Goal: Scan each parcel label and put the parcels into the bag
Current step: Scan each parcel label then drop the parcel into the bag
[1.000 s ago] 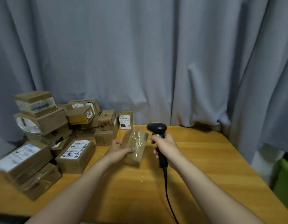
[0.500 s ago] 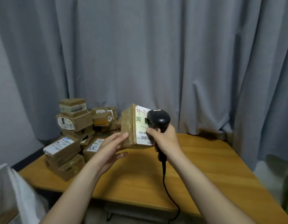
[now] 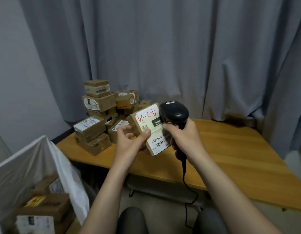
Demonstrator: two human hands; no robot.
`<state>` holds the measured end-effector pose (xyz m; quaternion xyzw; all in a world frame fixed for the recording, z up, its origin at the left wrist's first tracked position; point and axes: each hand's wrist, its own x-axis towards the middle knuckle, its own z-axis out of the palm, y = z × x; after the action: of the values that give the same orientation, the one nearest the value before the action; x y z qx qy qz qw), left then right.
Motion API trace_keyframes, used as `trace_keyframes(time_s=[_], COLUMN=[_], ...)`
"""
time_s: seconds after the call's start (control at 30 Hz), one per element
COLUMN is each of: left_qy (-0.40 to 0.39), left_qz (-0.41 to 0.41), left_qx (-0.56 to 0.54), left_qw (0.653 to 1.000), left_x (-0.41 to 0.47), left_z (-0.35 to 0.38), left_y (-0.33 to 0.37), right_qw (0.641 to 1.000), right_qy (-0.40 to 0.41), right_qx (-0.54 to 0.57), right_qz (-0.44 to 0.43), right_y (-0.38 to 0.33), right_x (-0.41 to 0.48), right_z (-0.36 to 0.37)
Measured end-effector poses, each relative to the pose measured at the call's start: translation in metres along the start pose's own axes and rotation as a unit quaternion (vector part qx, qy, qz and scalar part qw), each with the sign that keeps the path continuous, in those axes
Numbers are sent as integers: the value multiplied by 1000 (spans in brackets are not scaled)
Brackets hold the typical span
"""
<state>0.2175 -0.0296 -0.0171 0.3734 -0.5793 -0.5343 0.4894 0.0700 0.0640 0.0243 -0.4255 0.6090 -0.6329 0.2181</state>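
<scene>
since the left hand (image 3: 129, 141) pinches the parcel (image 3: 146, 125) label-out over the tabletop (image 3: 230, 149) edge and the right hand (image 3: 183, 135) grips the barcode scanner (image 3: 174, 114) right against it, i'd back off and aim at the barcode (image 3: 160, 144) lower down.

Grey pleated curtains (image 3: 163, 48) hang behind the wooden tabletop (image 3: 230, 157), down to its far edge. Left of the tabletop stands a plain pale wall (image 3: 14, 81). The light is dim and even.
</scene>
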Motion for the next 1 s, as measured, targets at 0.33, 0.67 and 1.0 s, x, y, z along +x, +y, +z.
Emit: trace_keyframes(time_s=[0.33,0.67,1.0], left_qy=[133,175,178], left_qz=[-72,-101,-106], left_qx=[7,16,-8], left_qw=[988,979,978], left_x=[-4,3,21], left_z=[-53,-80,-90], left_y=[-38,-57,-59], right_qw=[985,951,950], right_qy=[-104,-210,-228], right_qx=[-110,-209,-187], right_qz=[78,90,104], right_y=[26,42,36], right_x=[-32,-39,-30], right_z=[-7,9,21])
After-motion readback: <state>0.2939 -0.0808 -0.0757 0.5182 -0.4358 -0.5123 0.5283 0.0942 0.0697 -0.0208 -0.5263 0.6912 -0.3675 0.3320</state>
